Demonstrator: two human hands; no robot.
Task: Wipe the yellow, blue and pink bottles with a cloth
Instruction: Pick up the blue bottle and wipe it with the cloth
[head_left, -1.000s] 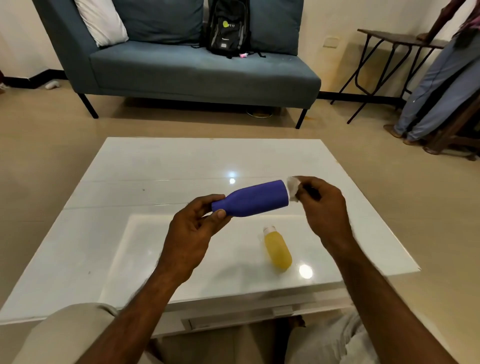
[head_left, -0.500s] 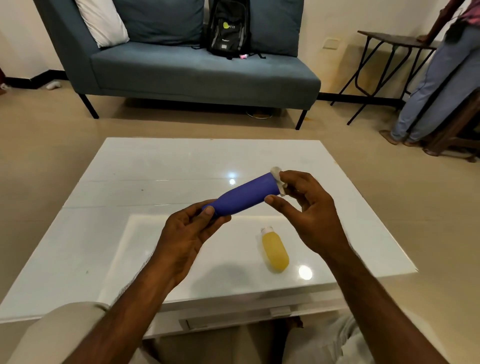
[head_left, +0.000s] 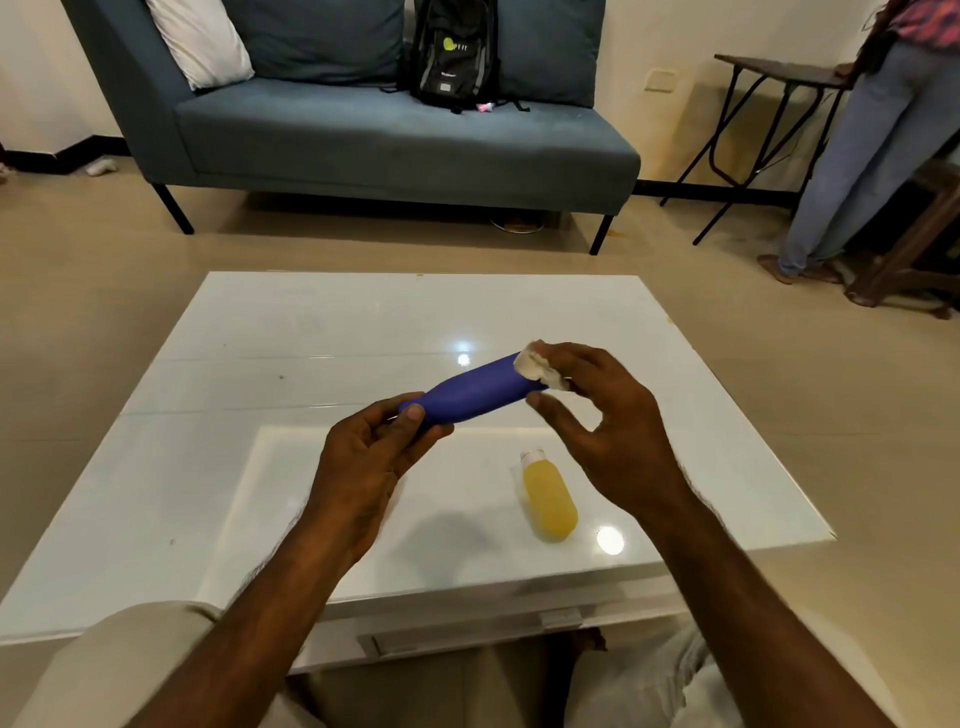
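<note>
Blue bottle being held over the tabletop, cloth at its far end.

The left hand (head_left: 363, 457) is pinching the narrow end of the blue bottle (head_left: 475, 392), its grip closed on it above the white tabletop (head_left: 260, 364). The bottle is slanting up to the right, where the right hand (head_left: 608, 415) is pressing a small white cloth (head_left: 535, 366) against its end, thumb hanging loose underneath. The yellow bottle (head_left: 549, 499) is lying on its side on the tabletop below.

Bottle (head_left: 549, 496) flat on the table (head_left: 291, 338), another (head_left: 480, 387) above it, sofa (head_left: 405, 140) behind.
</note>
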